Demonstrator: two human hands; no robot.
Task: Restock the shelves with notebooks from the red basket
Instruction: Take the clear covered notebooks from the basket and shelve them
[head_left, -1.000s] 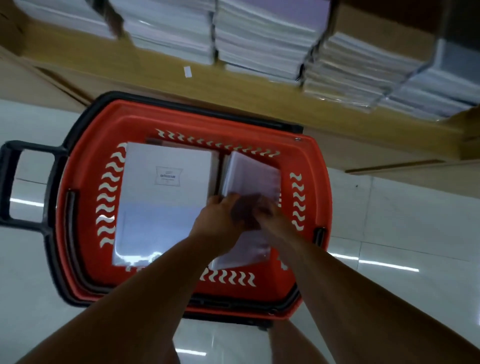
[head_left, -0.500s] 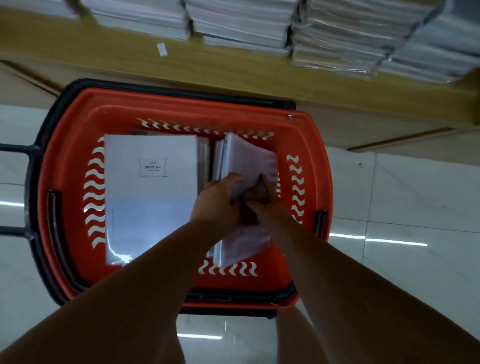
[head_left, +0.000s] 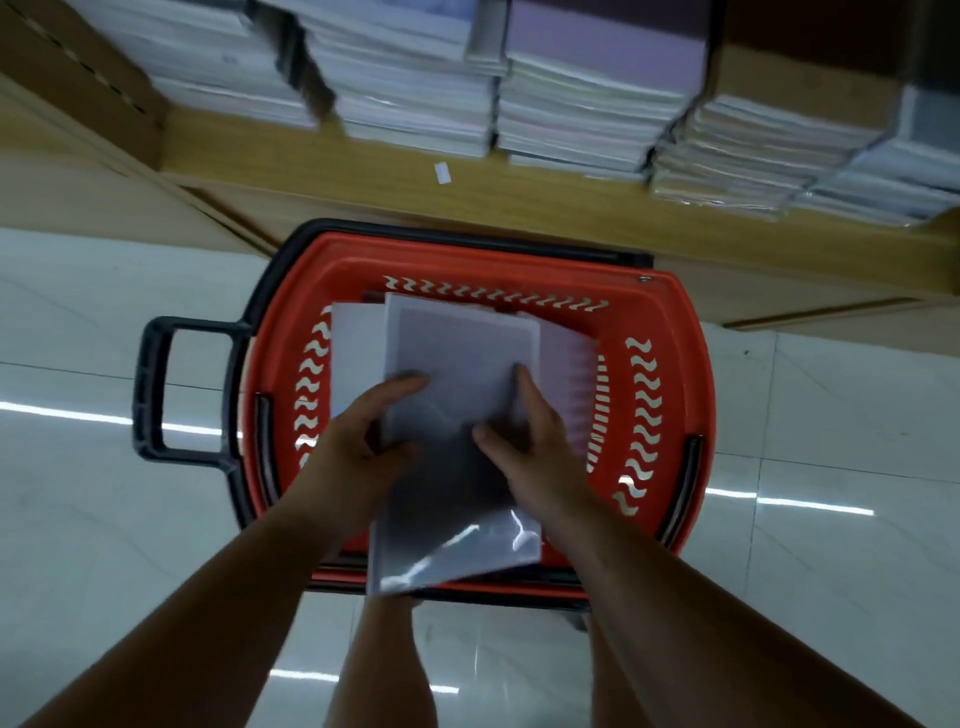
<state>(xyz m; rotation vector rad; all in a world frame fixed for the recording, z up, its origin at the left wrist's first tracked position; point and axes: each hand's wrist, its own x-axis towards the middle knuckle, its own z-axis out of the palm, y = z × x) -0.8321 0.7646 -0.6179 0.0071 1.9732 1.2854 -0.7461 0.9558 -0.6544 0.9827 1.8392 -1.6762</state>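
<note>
Above the red basket (head_left: 670, 332), the left hand (head_left: 358, 447) clamps the left edge of a plastic-wrapped notebook bundle (head_left: 457, 384); the right hand (head_left: 524, 441) pinches its right edge, thumb on top; probably slick, fairly heavy and floppy, so support both long edges

We see a red basket (head_left: 670, 364) with a black rim and black handle (head_left: 156, 389), its walls pierced with pale wavy slots; the notebook pack (head_left: 457, 415) is grey-white under glossy wrap (glare streaks), the shelf (head_left: 363, 176) yellow-brown wood, the floor (head_left: 104, 519) pale marbled tile
</note>
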